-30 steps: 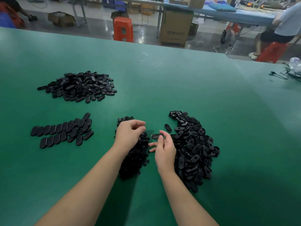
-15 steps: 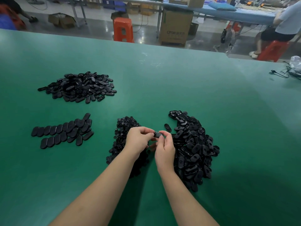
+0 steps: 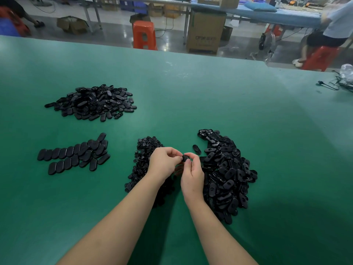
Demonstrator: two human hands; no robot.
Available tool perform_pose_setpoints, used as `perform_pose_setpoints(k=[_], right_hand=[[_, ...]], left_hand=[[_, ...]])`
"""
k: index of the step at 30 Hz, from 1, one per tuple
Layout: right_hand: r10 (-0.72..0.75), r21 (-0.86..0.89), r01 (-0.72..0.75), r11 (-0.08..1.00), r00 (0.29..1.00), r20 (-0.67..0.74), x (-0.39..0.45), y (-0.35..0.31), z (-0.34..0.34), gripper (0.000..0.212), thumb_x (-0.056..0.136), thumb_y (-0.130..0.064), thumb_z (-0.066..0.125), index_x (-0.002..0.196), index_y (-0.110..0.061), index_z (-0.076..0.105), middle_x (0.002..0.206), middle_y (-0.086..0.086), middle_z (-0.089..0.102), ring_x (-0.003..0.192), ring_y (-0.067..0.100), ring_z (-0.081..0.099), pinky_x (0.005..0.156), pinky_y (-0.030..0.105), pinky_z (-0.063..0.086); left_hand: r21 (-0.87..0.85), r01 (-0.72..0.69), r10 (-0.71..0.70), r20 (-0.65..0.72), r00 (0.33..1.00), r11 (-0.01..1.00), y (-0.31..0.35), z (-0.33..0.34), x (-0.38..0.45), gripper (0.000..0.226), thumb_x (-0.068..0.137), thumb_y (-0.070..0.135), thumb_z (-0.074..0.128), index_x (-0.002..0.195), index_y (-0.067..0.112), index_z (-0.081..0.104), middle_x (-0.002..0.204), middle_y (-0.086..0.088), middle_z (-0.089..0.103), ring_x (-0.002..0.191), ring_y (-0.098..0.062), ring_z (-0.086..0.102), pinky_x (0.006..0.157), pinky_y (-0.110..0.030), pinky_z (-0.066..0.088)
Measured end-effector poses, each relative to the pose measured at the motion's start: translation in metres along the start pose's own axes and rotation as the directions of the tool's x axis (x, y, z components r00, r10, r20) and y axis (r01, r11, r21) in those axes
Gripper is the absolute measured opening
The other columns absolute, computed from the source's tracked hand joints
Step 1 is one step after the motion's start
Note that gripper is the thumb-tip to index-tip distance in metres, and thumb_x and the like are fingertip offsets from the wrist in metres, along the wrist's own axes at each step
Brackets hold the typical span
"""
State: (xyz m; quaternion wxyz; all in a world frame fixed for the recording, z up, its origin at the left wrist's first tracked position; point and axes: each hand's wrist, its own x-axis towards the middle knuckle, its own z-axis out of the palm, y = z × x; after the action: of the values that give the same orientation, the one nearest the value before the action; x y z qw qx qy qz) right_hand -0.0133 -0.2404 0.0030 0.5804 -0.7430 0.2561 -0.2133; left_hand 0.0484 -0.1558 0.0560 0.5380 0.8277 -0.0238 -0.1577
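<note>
Between my two hands sits one small black oval plastic piece [image 3: 185, 158]. My left hand [image 3: 164, 164] pinches it from the left with curled fingers, and my right hand [image 3: 192, 174] pinches it from the right between thumb and forefinger. Under my left hand lies a heap of small black round parts [image 3: 142, 161]. To the right of my right hand spreads a large heap of black oval shells [image 3: 227, 173]. One loose oval [image 3: 196, 149] lies just beyond my fingers.
On the green table [image 3: 191, 96], two neat rows of closed black ovals [image 3: 74, 154] lie at the left, with another loose pile [image 3: 93, 102] behind them. Cables and a plastic bag [image 3: 343, 79] sit at the far right edge. Stools, boxes and a seated person are beyond the table.
My left hand left the small-parts heap and came to my right hand. Both hands now hold the oval piece together, a little more closely than half a second ago.
</note>
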Motion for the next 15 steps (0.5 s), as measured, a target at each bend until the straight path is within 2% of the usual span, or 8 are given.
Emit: perform_pose_setpoints(k=[4,7,9,12,14,15], right_hand=[[0.007,0.008,-0.007,1.000,1.000,0.005,-0.0004,-0.0005,-0.0006,0.020,0.106,-0.016,0.044,0.108,-0.026,0.061,0.094,-0.012,0.069,0.086,-0.001,0.060,0.070,0.017,0.045],[0.011,0.019,-0.011,1.000,1.000,0.002,-0.0010,-0.0010,-0.0006,0.021,0.105,-0.015,0.044,0.105,-0.028,0.061,0.092,-0.012,0.069,0.085,0.000,0.061,0.069,0.014,0.044],[0.013,0.029,-0.013,0.999,1.000,-0.008,-0.0009,-0.0012,-0.0003,0.024,0.105,-0.015,0.044,0.102,-0.033,0.060,0.091,-0.012,0.070,0.085,0.000,0.062,0.069,0.015,0.045],[0.032,0.061,-0.032,0.998,0.999,-0.012,0.0000,-0.0001,0.0004,0.028,0.105,-0.014,0.043,0.100,-0.036,0.060,0.089,-0.008,0.071,0.083,0.007,0.067,0.077,0.028,0.054],[0.043,0.081,-0.043,0.996,0.999,-0.003,0.0004,0.0011,0.0010,0.027,0.105,-0.014,0.042,0.100,-0.033,0.060,0.088,-0.003,0.073,0.082,0.015,0.070,0.080,0.040,0.058],[0.040,0.086,-0.039,0.995,0.999,-0.003,0.0004,0.0016,0.0014,0.024,0.104,-0.016,0.043,0.100,-0.033,0.060,0.088,-0.002,0.073,0.081,0.017,0.071,0.079,0.042,0.058]], left_hand=[[0.044,-0.011,0.011,-0.012,1.000,0.999,0.0037,0.0002,0.0005,0.015,0.086,0.011,0.076,0.074,0.021,0.075,0.073,0.001,0.074,0.065,-0.014,0.067,0.060,-0.024,0.052],[0.055,-0.004,0.005,-0.026,1.000,0.998,0.0055,0.0029,0.0017,0.019,0.084,0.007,0.075,0.071,0.019,0.072,0.070,0.002,0.071,0.057,-0.007,0.065,0.048,-0.017,0.048],[0.044,-0.002,0.003,-0.030,1.000,0.999,0.0064,0.0045,0.0028,0.017,0.084,0.007,0.076,0.073,0.018,0.071,0.072,0.003,0.069,0.061,-0.011,0.065,0.047,-0.016,0.046],[0.105,-0.040,0.043,-0.029,0.999,0.994,0.0053,0.0029,0.0052,0.012,0.083,0.013,0.080,0.090,0.018,0.071,0.090,0.005,0.067,0.080,-0.012,0.063,0.062,-0.017,0.044],[0.088,-0.048,0.048,0.006,0.999,0.995,0.0030,0.0005,0.0063,0.013,0.082,0.014,0.082,0.093,0.015,0.075,0.086,0.004,0.072,0.077,-0.012,0.067,0.062,-0.014,0.047],[0.071,-0.046,0.044,0.020,0.999,0.996,0.0014,-0.0012,0.0065,0.010,0.081,0.014,0.083,0.089,0.014,0.076,0.080,0.003,0.074,0.073,-0.013,0.068,0.063,-0.018,0.051]])
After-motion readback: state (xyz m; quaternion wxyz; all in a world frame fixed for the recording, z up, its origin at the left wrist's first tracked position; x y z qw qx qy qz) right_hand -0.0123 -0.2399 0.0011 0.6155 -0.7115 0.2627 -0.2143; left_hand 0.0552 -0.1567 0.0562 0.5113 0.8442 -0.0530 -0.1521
